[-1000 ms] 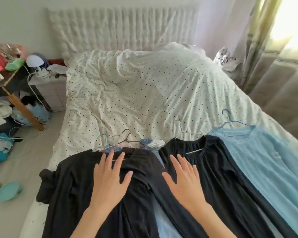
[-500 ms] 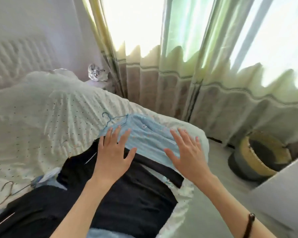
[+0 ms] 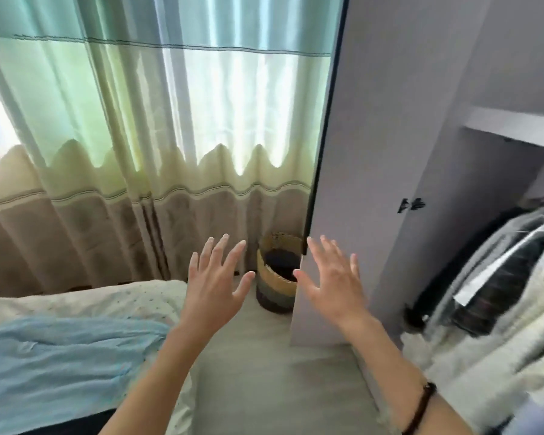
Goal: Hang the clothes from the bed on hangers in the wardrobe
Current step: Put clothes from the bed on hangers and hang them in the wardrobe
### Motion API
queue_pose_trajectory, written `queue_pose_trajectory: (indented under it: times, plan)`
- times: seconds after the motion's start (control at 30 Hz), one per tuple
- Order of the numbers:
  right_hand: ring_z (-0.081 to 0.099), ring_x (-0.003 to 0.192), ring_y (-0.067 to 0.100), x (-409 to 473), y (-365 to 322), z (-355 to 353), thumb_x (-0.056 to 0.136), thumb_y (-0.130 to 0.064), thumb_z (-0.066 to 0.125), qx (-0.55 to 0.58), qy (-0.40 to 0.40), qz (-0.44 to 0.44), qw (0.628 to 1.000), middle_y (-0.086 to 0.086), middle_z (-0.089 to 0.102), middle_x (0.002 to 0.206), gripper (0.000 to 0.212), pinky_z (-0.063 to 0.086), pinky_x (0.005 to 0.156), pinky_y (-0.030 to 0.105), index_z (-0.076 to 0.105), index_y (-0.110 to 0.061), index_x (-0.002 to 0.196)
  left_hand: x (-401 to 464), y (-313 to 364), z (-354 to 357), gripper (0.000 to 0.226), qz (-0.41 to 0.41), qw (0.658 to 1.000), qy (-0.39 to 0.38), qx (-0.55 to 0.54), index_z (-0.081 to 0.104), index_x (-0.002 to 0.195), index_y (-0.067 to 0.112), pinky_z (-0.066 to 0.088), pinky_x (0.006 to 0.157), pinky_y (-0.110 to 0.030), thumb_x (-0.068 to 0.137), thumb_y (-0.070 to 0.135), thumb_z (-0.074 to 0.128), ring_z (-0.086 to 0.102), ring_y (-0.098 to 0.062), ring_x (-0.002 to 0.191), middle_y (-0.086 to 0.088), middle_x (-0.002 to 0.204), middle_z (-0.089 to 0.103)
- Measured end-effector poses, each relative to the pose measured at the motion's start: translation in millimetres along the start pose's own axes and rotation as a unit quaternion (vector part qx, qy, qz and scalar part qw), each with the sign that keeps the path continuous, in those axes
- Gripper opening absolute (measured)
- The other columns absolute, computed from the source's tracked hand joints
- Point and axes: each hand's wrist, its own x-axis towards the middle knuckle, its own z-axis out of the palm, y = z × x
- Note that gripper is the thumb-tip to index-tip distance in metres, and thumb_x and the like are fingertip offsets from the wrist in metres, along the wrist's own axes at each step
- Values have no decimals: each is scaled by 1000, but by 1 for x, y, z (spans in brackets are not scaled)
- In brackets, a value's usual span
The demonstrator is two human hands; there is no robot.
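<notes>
Both hands, left hand (image 3: 215, 285) and right hand (image 3: 333, 282), hover mid-frame with fingers spread, holding nothing. The light blue garment (image 3: 60, 368) lies on the bed (image 3: 85, 301) lower left, cut off. Blurred hanging clothes (image 3: 496, 277) fill the wardrobe (image 3: 390, 152) at right.

Single head-worn wide-angle view, facing forward and down past the bed (image 3: 113, 296) corner toward the curtains (image 3: 139, 152) and open wardrobe (image 3: 390, 152); hands close in the foreground.
</notes>
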Motion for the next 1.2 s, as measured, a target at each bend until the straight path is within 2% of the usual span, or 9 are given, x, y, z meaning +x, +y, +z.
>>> queue_pose_trajectory:
  times: [0.1, 0.33, 0.4, 0.5, 0.7, 0.93, 1.07, 1.13, 1.2]
  plan:
    - [-2, 144, 15, 3, 53, -18, 94, -52, 34, -15, 13, 64, 998, -1, 3, 157, 65, -5, 115, 44, 5, -30, 148, 38, 49, 32, 67, 55, 998, -11, -23, 41, 139, 20, 20, 109, -51, 84, 56, 24, 24, -32, 139, -11, 146, 36]
    - [-3, 144, 15, 28, 146, -37, 94, -53, 35, -4, 66, 219, 974, 0, 4, 157, 66, -3, 117, 45, 7, -28, 149, 101, 145, 121, 58, 156, 981, -88, -77, 44, 137, 21, 24, 107, -55, 86, 50, 39, 29, -35, 137, -12, 144, 40]
    - [-3, 144, 16, 40, 170, -38, 95, -53, 33, -9, 74, 245, 967, 0, 3, 157, 65, -2, 117, 46, 6, -29, 149, 124, 170, 144, 55, 195, 973, -94, -85, 39, 140, 23, 14, 109, -50, 91, 50, 40, 24, -33, 139, -10, 148, 34]
    - [-1, 144, 18, 59, 213, -43, 95, -52, 33, -33, 88, 283, 954, 1, 5, 157, 65, 1, 116, 47, 7, -28, 149, 172, 197, 175, 64, 246, 958, -104, -101, 28, 145, 28, 0, 110, -42, 90, 60, 21, 10, -28, 143, -5, 153, 22]
    - [3, 144, 19, 94, 297, -71, 95, -52, 33, -99, 132, 349, 923, 2, 10, 157, 64, 5, 116, 47, 9, -26, 149, 270, 249, 224, 63, 329, 927, -118, -132, 46, 135, 17, 29, 105, -56, 87, 52, 24, 32, -37, 134, -14, 141, 42]
    - [4, 144, 17, 98, 373, -80, 96, -47, 33, -130, 138, 405, 894, 1, 12, 156, 61, 3, 116, 41, 10, -26, 149, 318, 324, 293, 73, 392, 888, -178, -164, 40, 140, 21, 18, 111, -50, 83, 58, 12, 21, -32, 140, -9, 147, 35]
    - [2, 145, 17, 113, 424, -83, 98, -43, 32, -135, 116, 415, 892, 1, 9, 157, 59, 0, 115, 42, 9, -25, 149, 333, 364, 330, 85, 395, 877, -224, -158, 24, 145, 29, 5, 115, -39, 73, 63, -5, 2, -21, 144, 2, 154, 17]
    - [2, 145, 17, 126, 450, -86, 99, -40, 31, -145, 105, 404, 897, 0, 10, 157, 56, 0, 115, 42, 10, -24, 149, 341, 386, 346, 69, 387, 877, -233, -165, 24, 145, 29, 7, 115, -36, 86, 61, 6, 3, -18, 144, 4, 154, 18]
    - [2, 145, 17, 136, 474, -86, 101, -35, 28, -148, 97, 390, 904, -1, 10, 157, 52, -1, 115, 41, 12, -23, 149, 347, 407, 360, 48, 370, 874, -246, -197, 29, 143, 25, 15, 113, -33, 99, 44, 25, 10, -17, 142, 3, 151, 24]
